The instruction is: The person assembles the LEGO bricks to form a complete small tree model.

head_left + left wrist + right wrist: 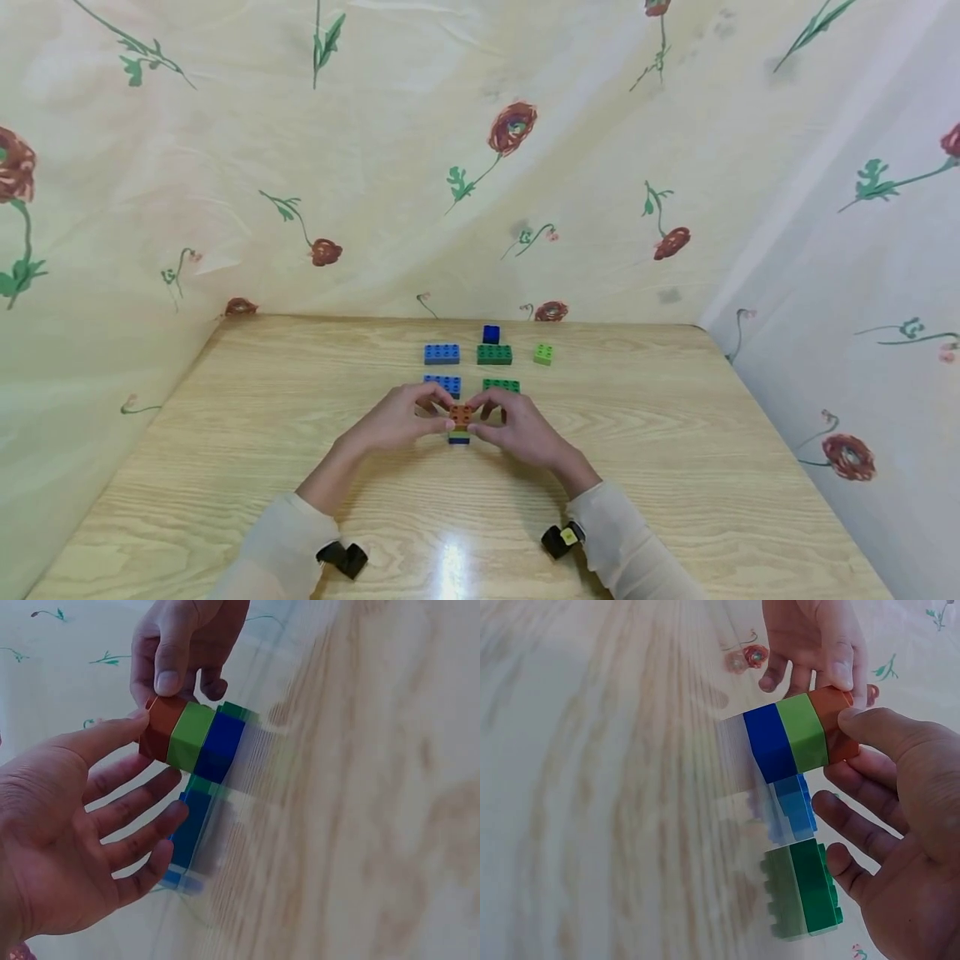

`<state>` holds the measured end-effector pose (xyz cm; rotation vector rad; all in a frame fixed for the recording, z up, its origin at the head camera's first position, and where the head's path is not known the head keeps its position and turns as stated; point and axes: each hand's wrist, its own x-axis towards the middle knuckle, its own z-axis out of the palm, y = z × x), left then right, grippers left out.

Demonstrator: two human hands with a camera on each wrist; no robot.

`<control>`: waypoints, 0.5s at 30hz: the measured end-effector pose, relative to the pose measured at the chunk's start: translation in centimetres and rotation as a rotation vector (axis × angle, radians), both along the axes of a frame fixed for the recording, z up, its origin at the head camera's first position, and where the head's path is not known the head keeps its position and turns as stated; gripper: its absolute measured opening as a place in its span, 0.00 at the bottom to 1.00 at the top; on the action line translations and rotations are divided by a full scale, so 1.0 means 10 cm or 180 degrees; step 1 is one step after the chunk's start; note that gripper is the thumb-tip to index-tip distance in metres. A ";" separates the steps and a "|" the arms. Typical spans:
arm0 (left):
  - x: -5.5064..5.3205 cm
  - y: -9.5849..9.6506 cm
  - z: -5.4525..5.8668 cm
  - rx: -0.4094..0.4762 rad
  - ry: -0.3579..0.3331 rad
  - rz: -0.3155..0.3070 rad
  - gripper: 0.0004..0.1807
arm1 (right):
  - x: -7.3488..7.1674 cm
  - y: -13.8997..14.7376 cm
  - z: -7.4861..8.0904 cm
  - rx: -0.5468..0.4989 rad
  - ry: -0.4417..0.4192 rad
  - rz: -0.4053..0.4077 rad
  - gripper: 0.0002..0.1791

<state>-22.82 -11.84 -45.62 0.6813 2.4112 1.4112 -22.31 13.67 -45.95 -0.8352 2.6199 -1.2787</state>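
Three small toy bricks stand stacked on the table, with an orange brick (461, 414) on top, a lime green brick (190, 737) in the middle and a dark blue brick (769, 744) at the bottom. From one side my left hand (397, 418) pinches the orange brick between thumb and forefinger. My right hand (522, 428) pinches the same brick from the opposite side. The other fingers of both hands are spread loosely, away from the stack. In both wrist views the bricks sit flush against each other.
Just behind the hands lie a blue brick (442, 385) and a green brick (501, 386), partly hidden. Farther back are another blue brick (442, 355), another green brick (494, 355), a small lime brick (543, 355) and a small dark blue brick (491, 334). Flowered cloth (390, 167) borders the table.
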 end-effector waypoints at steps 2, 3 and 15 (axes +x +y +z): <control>-0.03 -0.02 0.03 -0.0022 0.0050 0.0009 0.13 | 0.00 0.01 0.01 0.0025 -0.0007 -0.0006 0.14; -0.04 -0.03 0.04 -0.0026 0.0073 0.0017 0.14 | 0.00 0.01 0.01 0.0042 -0.0014 -0.0005 0.14; -0.32 -0.06 0.08 -0.0119 0.0276 0.0374 0.18 | -0.01 0.00 0.04 0.0113 -0.0016 -0.0001 0.14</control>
